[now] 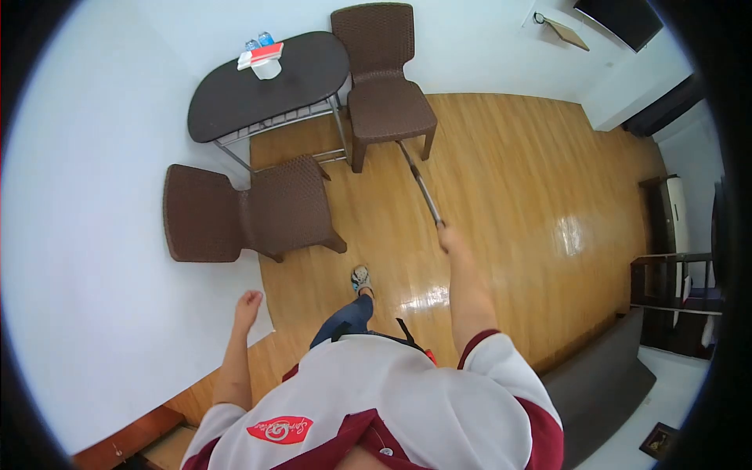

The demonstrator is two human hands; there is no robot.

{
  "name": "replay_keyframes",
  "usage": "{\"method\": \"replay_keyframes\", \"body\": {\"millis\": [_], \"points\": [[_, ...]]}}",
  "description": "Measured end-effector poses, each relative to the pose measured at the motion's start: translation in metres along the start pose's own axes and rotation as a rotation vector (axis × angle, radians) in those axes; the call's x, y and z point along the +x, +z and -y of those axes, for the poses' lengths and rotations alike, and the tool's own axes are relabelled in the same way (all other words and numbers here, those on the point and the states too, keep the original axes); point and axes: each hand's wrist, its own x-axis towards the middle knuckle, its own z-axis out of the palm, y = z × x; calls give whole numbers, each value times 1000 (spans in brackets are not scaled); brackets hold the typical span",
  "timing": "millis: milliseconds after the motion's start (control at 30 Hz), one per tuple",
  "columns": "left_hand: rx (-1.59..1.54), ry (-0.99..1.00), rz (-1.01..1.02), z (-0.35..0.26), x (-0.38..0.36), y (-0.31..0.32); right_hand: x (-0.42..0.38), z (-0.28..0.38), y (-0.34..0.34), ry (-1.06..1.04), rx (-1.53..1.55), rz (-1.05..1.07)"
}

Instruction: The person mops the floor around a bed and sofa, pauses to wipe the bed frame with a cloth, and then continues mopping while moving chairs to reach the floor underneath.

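Note:
My right hand is wrapped around the near end of a long metal pole, held out at arm's length. The pole slants forward and down, and its far end is hidden under the brown woven-pattern chair. What is fixed to that end cannot be seen. My left hand hangs in the air at the left with its fingers curled in, and nothing shows in it. Closest to it is a second brown chair, a short way off and not touched.
A dark oval table against the wall bears a tissue pack and water bottles. A grey sofa and a dark shelf stand at the right. The wood floor looks shiny.

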Motion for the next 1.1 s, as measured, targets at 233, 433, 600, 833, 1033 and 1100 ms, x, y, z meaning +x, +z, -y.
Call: {"method": "replay_keyframes", "body": {"millis": [233, 433, 600, 833, 1033, 1100], "points": [[120, -189, 269, 70, 32, 35, -240, -303, 91, 192, 78, 32], [361, -339, 395, 80, -24, 46, -400, -283, 58, 634, 1, 204], [56, -440, 140, 40, -42, 43, -345, -250, 32, 673, -40, 246], [0, -471, 96, -42, -76, 69, -96, -195, 15, 519, -81, 254], [53, -386, 182, -35, -74, 77, 94, -64, 16, 17, 99, 72], [94, -359, 214, -26, -64, 73, 89, -21, 9, 56, 161, 94]]}}
